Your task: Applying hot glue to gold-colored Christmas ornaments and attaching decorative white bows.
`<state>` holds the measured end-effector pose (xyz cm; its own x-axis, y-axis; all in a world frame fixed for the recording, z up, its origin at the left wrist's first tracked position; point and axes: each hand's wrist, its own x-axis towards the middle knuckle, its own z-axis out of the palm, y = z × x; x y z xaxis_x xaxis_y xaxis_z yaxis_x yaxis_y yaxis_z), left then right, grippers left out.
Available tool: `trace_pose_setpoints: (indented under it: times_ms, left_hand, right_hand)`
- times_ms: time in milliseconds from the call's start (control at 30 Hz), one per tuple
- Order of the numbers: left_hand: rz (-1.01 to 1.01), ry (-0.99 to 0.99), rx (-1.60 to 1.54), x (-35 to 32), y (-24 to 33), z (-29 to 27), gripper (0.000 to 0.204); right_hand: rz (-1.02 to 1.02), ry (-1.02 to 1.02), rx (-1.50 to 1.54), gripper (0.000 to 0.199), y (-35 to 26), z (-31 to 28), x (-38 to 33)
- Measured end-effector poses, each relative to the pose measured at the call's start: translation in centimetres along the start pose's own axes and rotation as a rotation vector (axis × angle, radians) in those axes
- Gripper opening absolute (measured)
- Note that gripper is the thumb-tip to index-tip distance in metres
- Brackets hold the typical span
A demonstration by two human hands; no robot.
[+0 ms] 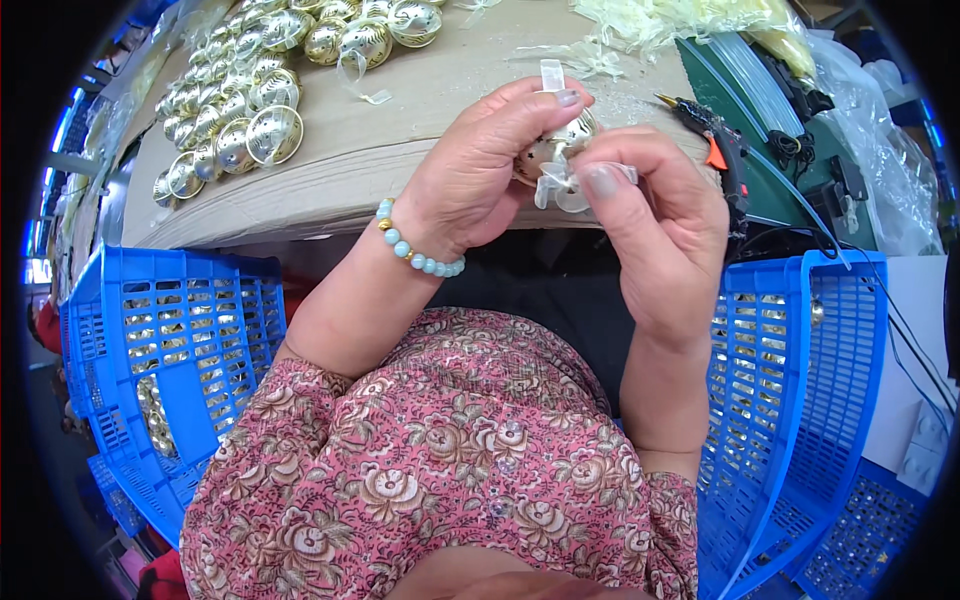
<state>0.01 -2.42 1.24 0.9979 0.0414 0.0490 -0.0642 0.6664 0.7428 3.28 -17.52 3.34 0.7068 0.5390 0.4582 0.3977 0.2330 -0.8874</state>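
Note:
My left hand (500, 145), with a beaded bracelet at its wrist, is closed around a gold ball ornament (535, 160) with dark star marks. A sheer whitish ribbon (562, 180) is tied in a bow on the ornament's near side, and a pale ribbon end (551, 75) sticks up beyond my left fingers. My right hand (650, 210) pinches a loop of that bow between thumb and forefinger. Part of the ornament is covered by my fingers. Both hands are raised over the near edge of the cardboard-covered table (400, 130).
Rows of gold ornaments (235, 140) lie at the far left. A glue gun (715, 140) with an orange trigger rests at the right, near loose ribbons (690, 25) and black cables (790, 150). Blue plastic crates stand left (165, 260) and right (800, 290) of me.

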Motion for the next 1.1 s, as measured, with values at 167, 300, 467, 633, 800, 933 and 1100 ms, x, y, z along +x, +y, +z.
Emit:
trace_pose_setpoints:
  times_ms: [167, 300, 467, 633, 800, 933, 1100]
  left_hand:
    - [-0.001, -0.016, -0.05, 0.5, -0.1, -0.2, 0.014]
    - [0.051, 0.038, -0.006, 0.4, -0.7, 0.3, 0.023]
    - [0.069, 0.093, -0.017, 0.8, -1.3, 0.3, 0.023]
    - [0.061, 0.005, -0.104, 1.0, -1.6, -0.2, 0.031]
    - [0.091, 0.041, -0.094, 0.4, -1.6, 0.6, 0.039]
    - [0.141, 0.039, 0.1, 0.1, -1.8, 0.5, 0.048]
    - [0.055, 0.036, 0.091, 0.0, -1.9, -0.3, 0.041]
  right_hand:
    - [-0.1, -0.128, 0.075, 0.005, -0.3, 0.3, -0.3]
    - [-0.167, 0.033, -0.143, 0.005, 1.4, 0.0, 0.5]
    - [-0.172, 0.19, -0.117, 0.007, 3.4, 0.4, 0.9]
    - [-0.194, 0.266, -0.163, 0.007, 4.0, 0.6, 0.8]
    - [-0.238, 0.347, -0.319, 0.007, 4.2, 0.7, 0.7]
    - [-0.236, 0.381, -0.39, 0.007, 4.1, 0.6, 0.6]
    - [-0.212, 0.394, -0.364, 0.006, 4.3, 0.7, 0.6]
